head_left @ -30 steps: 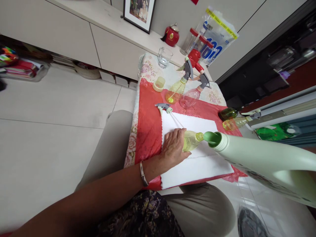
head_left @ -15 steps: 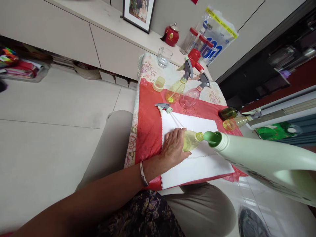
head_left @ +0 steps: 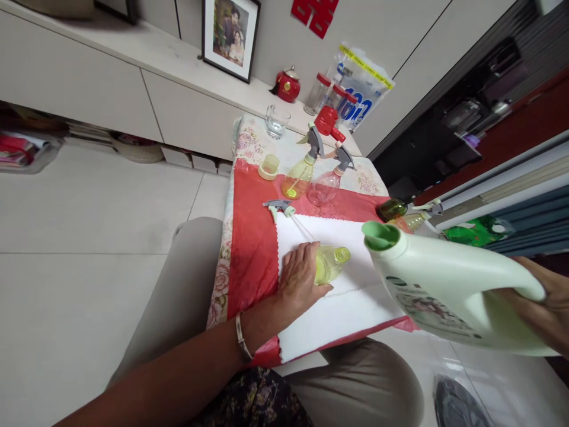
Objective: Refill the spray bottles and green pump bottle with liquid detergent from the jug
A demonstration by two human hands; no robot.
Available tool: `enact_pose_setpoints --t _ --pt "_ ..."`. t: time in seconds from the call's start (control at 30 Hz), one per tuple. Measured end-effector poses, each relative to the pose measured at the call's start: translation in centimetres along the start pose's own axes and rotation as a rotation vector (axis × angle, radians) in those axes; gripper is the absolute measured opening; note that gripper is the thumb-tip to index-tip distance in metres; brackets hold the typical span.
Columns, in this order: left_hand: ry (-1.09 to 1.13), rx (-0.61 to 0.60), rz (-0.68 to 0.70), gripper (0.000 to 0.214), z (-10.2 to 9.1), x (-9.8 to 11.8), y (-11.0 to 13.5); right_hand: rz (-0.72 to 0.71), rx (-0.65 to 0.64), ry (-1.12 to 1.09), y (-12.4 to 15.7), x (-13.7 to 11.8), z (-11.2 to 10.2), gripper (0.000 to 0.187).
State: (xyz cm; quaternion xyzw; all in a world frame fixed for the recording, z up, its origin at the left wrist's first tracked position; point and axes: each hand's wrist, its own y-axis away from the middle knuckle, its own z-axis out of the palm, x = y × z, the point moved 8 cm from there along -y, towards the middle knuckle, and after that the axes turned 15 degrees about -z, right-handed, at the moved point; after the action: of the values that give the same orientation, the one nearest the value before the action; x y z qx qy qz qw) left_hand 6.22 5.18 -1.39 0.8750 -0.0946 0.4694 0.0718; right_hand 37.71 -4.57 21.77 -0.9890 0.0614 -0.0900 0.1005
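Observation:
My left hand (head_left: pixel 297 281) is wrapped round a small yellow see-through spray bottle (head_left: pixel 329 265) with no top on, its open neck facing me and to the right. It rests over a white cloth (head_left: pixel 347 320). My right hand (head_left: pixel 546 302), at the right edge, grips the handle of a big pale green detergent jug (head_left: pixel 431 267). The jug's green spout is apart from the bottle's neck, to its right. Just beyond my left hand lies a grey spray trigger (head_left: pixel 281 207) with a thin tube. A pale yellow cap (head_left: pixel 269 167) stands farther back.
On the red plastic sheet (head_left: pixel 251 237) stand a yellow spray bottle (head_left: pixel 300 175) and a pink one (head_left: pixel 324 187). A dark green bottle (head_left: pixel 391 209) and another spray bottle (head_left: pixel 411 221) lie at right. Behind are a glass mug (head_left: pixel 278 121) and a red pot (head_left: pixel 288 86).
The jug's spout has moved away from the bottle's neck and tips up more. My right hand has come into view. The bottle, still in my left hand, has its neck raised slightly.

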Motion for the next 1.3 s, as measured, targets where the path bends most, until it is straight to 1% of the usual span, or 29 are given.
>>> enact_pose_setpoints --t 0.07,0.13,0.17,0.23,0.3,0.37,0.4,0.47,0.57,0.6,0.7,0.77,0.83,0.93,1.0,1.13,1.23,1.3 --pt "0.017 -0.007 -0.011 0.093 -0.1 0.0 0.0 0.099 0.073 -0.171 0.1 -0.5 -0.1 0.049" --pt "0.041 -0.013 -0.033 0.097 -0.2 -0.1 -0.1 0.242 0.221 -0.292 0.3 -0.7 -0.4 0.05" --pt "0.051 -0.018 -0.045 0.098 -0.3 -0.1 -0.1 0.305 0.306 -0.329 0.4 -0.8 -0.4 0.047" --pt "0.066 -0.024 -0.055 0.099 -0.3 -0.1 -0.2 0.408 0.505 -0.426 0.5 -0.9 0.1 0.032" --pt "0.086 -0.011 -0.047 0.099 -0.3 -0.1 -0.2 0.432 0.706 -0.596 0.3 -0.9 1.4 0.023" --pt "0.117 0.017 -0.033 0.099 -0.2 -0.1 -0.3 0.402 0.855 -0.758 -0.4 -1.2 3.3 0.022" --pt "0.133 0.028 -0.031 0.099 -0.2 -0.2 -0.4 0.388 0.903 -0.815 -0.8 -1.5 4.3 0.023" --pt "0.163 0.029 -0.035 0.1 -0.1 -0.4 -0.5 0.376 0.96 -0.905 -1.7 -2.2 6.5 0.024" --pt "0.223 0.001 -0.063 0.097 -0.4 -0.7 -0.4 0.38 0.991 -1.018 -3.2 -3.8 10.1 0.025" --pt "0.258 -0.006 -0.063 0.091 -0.8 -0.7 -0.2 0.383 0.992 -1.046 -3.7 -4.3 11.3 0.025" --pt "0.386 -0.011 -0.03 0.06 -2.0 -0.4 0.1 0.386 0.981 -1.099 -5.0 -5.9 14.2 0.024" --pt "0.469 0.028 -0.02 0.047 -2.8 -0.4 0.1 0.384 0.974 -1.107 -5.6 -6.6 15.7 0.024" --pt "0.541 0.121 -0.032 0.042 -3.6 -0.9 -0.2 0.381 0.969 -1.103 -6.0 -7.0 16.8 0.024" --pt "0.601 0.268 -0.048 0.036 -4.5 -1.5 -0.7 0.371 0.947 -1.096 -6.3 -7.2 18.3 0.024" --pt "0.609 0.317 -0.071 0.032 -4.8 -1.8 -0.9 0.361 0.923 -1.093 -6.5 -7.2 19.0 0.024" --pt "0.595 0.355 -0.099 0.026 -5.0 -2.0 -1.4 0.347 0.862 -1.095 -6.7 -7.2 19.8 0.026" --pt "0.553 0.376 -0.084 0.023 -5.0 -2.3 -1.7 0.335 0.798 -1.103 -6.8 -7.1 19.9 0.031" --pt "0.519 0.373 -0.103 0.022 -4.9 -2.7 -1.9 0.326 0.735 -1.115 -6.8 -7.0 19.8 0.033"
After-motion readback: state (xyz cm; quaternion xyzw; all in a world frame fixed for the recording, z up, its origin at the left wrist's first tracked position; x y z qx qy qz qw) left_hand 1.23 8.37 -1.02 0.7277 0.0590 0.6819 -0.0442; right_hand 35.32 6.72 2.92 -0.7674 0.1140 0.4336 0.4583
